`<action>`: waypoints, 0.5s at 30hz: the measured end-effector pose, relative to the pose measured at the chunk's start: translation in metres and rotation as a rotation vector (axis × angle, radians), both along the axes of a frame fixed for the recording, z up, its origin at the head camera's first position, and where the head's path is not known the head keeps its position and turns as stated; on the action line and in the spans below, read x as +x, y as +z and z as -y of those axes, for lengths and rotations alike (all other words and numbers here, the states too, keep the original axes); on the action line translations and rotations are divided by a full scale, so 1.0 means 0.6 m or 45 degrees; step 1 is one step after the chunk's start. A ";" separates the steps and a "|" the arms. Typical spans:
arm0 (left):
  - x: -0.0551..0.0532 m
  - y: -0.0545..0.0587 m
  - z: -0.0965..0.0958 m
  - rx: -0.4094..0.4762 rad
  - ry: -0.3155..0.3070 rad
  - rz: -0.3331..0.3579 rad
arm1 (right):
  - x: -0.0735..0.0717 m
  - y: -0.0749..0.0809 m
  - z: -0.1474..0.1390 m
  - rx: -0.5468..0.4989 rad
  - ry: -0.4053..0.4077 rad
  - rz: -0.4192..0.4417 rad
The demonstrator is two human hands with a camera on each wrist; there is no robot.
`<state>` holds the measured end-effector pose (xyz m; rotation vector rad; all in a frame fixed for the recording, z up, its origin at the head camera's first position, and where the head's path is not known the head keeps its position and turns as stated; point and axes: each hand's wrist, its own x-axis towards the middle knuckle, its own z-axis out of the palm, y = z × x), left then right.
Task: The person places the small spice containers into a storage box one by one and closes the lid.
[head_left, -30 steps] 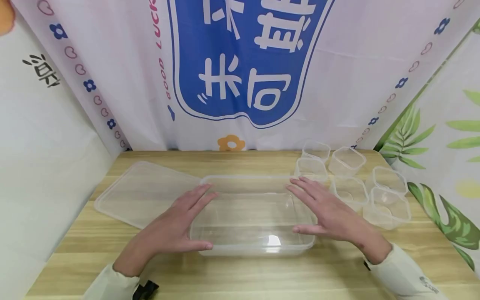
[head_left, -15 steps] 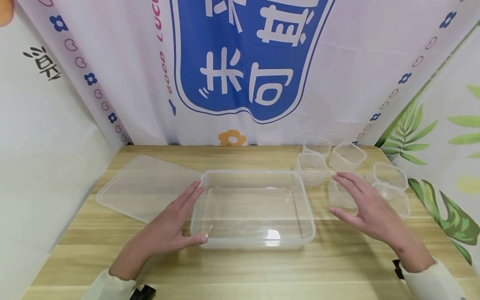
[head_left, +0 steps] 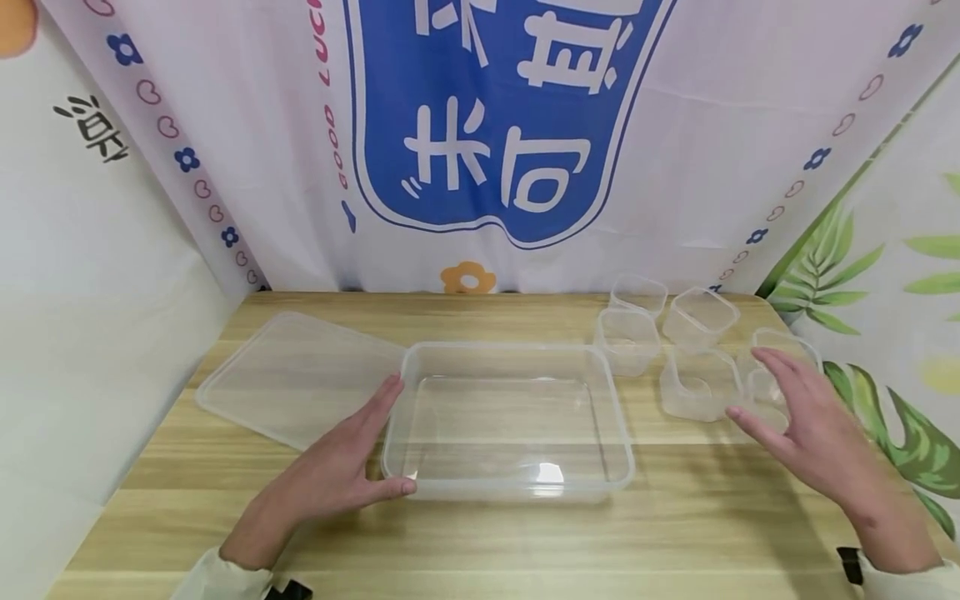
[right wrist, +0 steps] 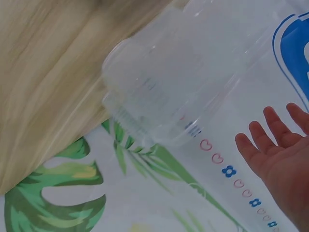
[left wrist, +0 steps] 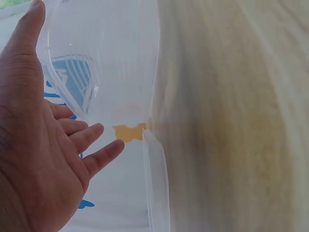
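A large clear plastic food container (head_left: 510, 485), lidless, sits in the middle of the wooden table. My left hand (head_left: 330, 471) is at its left side, thumb and fingers spread around the near left corner. In the left wrist view, the left hand (left wrist: 53, 140) has its fingers extended close to the clear container wall (left wrist: 120, 43). My right hand (head_left: 821, 433) is over the right part of the table, fingers spread and holding nothing. It overlaps the rightmost small clear cups (head_left: 765, 387). In the right wrist view the right hand (right wrist: 285, 159) is apart from the clear cups (right wrist: 149, 87).
A flat translucent lid (head_left: 300, 375) lies left of the container, its right corner by the container's rim. Several small square clear cups (head_left: 701, 387) stand at the right back. Printed cloth (head_left: 480, 150) hangs behind the table (head_left: 480, 550) and along both sides.
My right hand has moved off the large container's right side, rightward to the small cups. The left hand has stayed at the container's left side. The view has shifted slightly.
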<state>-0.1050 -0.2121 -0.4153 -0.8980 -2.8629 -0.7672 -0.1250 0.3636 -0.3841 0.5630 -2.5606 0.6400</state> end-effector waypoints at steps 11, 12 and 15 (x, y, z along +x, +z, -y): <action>0.004 -0.007 0.001 0.025 0.008 0.015 | 0.002 -0.010 -0.046 -0.063 -0.115 0.081; 0.004 -0.007 0.001 0.014 0.013 0.006 | 0.001 -0.013 -0.048 -0.063 -0.118 0.077; 0.002 -0.007 0.001 -0.002 0.018 -0.016 | -0.004 -0.021 -0.058 -0.064 -0.119 0.046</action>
